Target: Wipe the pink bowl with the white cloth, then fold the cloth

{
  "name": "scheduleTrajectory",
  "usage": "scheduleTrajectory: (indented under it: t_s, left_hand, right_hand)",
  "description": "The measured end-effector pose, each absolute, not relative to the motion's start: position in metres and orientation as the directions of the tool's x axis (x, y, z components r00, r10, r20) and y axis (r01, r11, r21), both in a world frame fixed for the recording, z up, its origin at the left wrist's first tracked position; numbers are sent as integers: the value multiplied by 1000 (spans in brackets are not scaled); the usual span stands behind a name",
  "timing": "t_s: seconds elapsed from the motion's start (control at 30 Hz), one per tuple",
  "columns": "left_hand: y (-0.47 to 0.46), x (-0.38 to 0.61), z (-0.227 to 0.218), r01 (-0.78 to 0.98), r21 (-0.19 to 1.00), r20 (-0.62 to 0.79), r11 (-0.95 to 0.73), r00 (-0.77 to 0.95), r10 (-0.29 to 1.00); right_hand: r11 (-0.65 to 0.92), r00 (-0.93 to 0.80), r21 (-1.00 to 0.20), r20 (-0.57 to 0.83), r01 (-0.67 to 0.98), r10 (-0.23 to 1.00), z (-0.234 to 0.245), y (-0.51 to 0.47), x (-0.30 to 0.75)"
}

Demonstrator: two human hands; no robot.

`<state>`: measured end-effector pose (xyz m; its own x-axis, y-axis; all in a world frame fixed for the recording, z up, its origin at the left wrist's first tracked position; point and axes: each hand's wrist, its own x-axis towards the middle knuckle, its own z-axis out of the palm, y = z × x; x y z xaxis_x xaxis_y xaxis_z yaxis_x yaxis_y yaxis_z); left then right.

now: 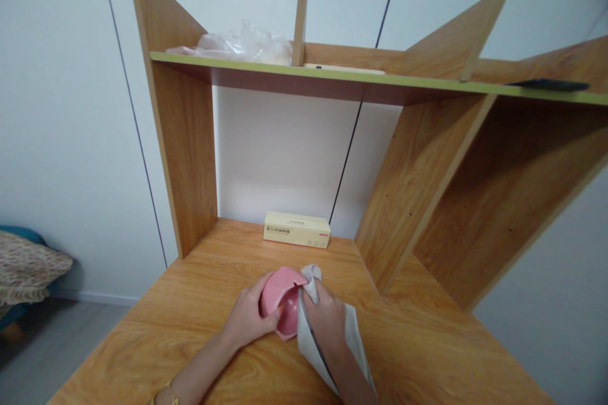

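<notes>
A glossy pink bowl-shaped container (287,315) is tilted over the desk, its hollow side turned toward me and a small notch showing in its rim. My left hand (251,312) grips it from the left, thumb at the rim and fingers around the outside. On the other side, my right hand (327,315) is closed on a light grey cloth (311,348), pressed against the container's right edge. Part of the cloth bunches above the fingers, and the rest hangs below the wrist. The right fingertips are partly hidden by the cloth.
A cream cardboard box (297,230) lies at the back of the wooden desk (213,288). Overhead runs a shelf (346,79) carrying a clear plastic bag (242,44) and a dark flat object (548,85). Upright wooden panels (422,171) stand to the right.
</notes>
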<state>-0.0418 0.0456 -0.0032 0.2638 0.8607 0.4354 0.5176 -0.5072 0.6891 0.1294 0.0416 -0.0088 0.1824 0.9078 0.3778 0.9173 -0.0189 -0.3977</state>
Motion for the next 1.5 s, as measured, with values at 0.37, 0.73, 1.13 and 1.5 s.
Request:
scheduleTrajectory:
  t_s: [0.37,0.73,1.13,1.5]
  left_hand:
    - [51,-43,-7,516,702,386,-491,304,871]
    - [46,-33,-9,363,818,344,-447,314,885]
    - [46,-42,-3,514,706,377,-487,309,873]
    - [48,-40,-2,405,800,332,-444,318,888]
  right_hand:
    - [65,183,-638,314,767,932,-18,45,131]
    - [153,242,-804,345,575,907,-16,51,132]
    - [49,135,-441,377,896,916,-12,44,133]
    - [138,193,-752,335,645,922,-17,48,130]
